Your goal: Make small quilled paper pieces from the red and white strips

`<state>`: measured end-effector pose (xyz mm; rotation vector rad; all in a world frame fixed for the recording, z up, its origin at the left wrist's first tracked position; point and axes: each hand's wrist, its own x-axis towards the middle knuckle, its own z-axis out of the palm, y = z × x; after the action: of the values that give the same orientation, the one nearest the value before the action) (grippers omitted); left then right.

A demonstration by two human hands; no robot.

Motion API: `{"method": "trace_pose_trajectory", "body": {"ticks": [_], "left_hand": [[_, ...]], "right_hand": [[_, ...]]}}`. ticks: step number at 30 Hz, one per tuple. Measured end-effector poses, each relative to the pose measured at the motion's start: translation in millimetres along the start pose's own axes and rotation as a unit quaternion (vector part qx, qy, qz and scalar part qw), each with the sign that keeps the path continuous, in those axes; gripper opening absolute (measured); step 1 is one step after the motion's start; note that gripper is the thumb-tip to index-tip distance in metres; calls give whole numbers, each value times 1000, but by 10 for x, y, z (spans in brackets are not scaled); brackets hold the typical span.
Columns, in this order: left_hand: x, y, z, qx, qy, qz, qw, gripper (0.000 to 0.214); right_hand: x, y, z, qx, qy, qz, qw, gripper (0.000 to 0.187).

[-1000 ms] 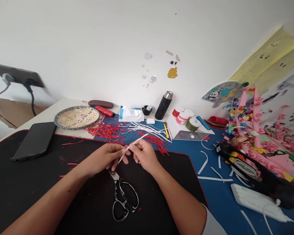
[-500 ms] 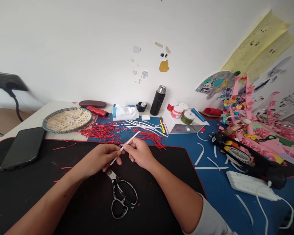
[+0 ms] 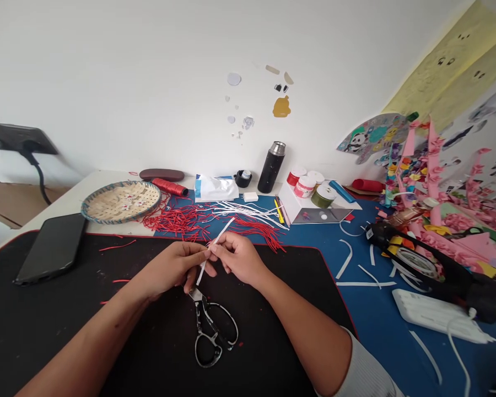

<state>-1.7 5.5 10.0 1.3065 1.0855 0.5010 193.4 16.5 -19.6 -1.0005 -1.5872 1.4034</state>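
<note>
A narrow white strip (image 3: pixel 224 230) slants between my hands, its upper end sticking up past the fingers and its lower end hanging below them. My left hand (image 3: pixel 181 266) pinches it from the left, thumb against fingers. From the right, my right hand (image 3: pixel 240 259) pinches the same strip, the fingertips of both hands touching or nearly so. Just beneath my left fingers lie scissors (image 3: pixel 215 331) with black, worn handles on the black mat (image 3: pixel 157 342); their blade tips are hidden under that hand.
Behind the mat lie red cords (image 3: pixel 176 220), white cords (image 3: pixel 248 212) and a woven basket (image 3: pixel 122 201). A phone (image 3: pixel 52 248) rests at left. A black flask (image 3: pixel 271 168) and ribbon spools (image 3: pixel 324 194) stand at the back. White strips (image 3: pixel 366 284) and a power bank (image 3: pixel 438 315) lie at right.
The white strip has turned a little steeper between my fingers. The whole view has shifted slightly, so the things on the table appear further right. Both hands keep their pinch.
</note>
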Motion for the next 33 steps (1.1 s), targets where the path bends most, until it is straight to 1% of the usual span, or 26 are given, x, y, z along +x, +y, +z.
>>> {"method": "trace_pose_trajectory", "body": {"ticks": [2, 5, 8, 11, 13, 19, 24, 29, 33], "left_hand": [[3, 3, 15, -20, 9, -3, 1000, 49], [6, 26, 41, -34, 6, -13, 999, 48], [9, 46, 62, -36, 8, -16, 999, 46], [8, 55, 75, -40, 8, -22, 999, 46], [5, 59, 85, -43, 9, -24, 999, 45], [-10, 98, 121, -59, 21, -22, 998, 39], [-23, 111, 138, -67, 27, -16, 997, 36], [-13, 75, 135, -77, 34, -3, 996, 36], [5, 51, 116, -83, 51, 2, 995, 34]], "right_hand": [[5, 2, -4, 5, 14, -6, 1000, 22], [4, 9, -10, -12, 33, -17, 999, 22], [-7, 11, -7, -81, 57, -38, 994, 18], [-23, -2, -1, -160, 89, -77, 980, 14], [-36, -14, 1, -189, 97, -98, 972, 12], [-70, -26, 11, -242, 105, -127, 956, 12], [-89, -23, 1, -291, 108, -162, 937, 13], [-97, -52, -33, -333, 73, -171, 925, 17], [-101, -70, -40, -334, 51, -165, 927, 21]]}}
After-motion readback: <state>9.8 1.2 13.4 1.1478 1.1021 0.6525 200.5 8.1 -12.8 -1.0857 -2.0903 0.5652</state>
